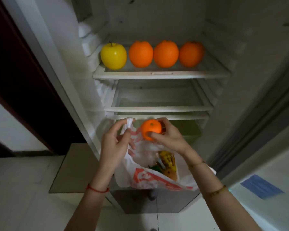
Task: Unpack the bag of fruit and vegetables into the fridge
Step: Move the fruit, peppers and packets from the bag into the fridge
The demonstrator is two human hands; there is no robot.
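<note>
A white plastic bag (140,179) with red print hangs open in front of the fridge. My left hand (114,144) pinches its handle at the top left. My right hand (168,137) grips a small orange (150,129) just above the bag's mouth. Inside the bag I see yellow corn (168,161) and something green (155,168). On the fridge's top shelf (162,74) stand a yellow apple (113,56) at the left and three oranges (165,53) in a row to its right.
Two lower glass shelves (158,108) hold nothing. Below them is a crisper drawer (188,130). The open fridge door (264,114) stands at the right. A dark doorway (15,72) is at the left, and pale floor tiles (23,189) lie below.
</note>
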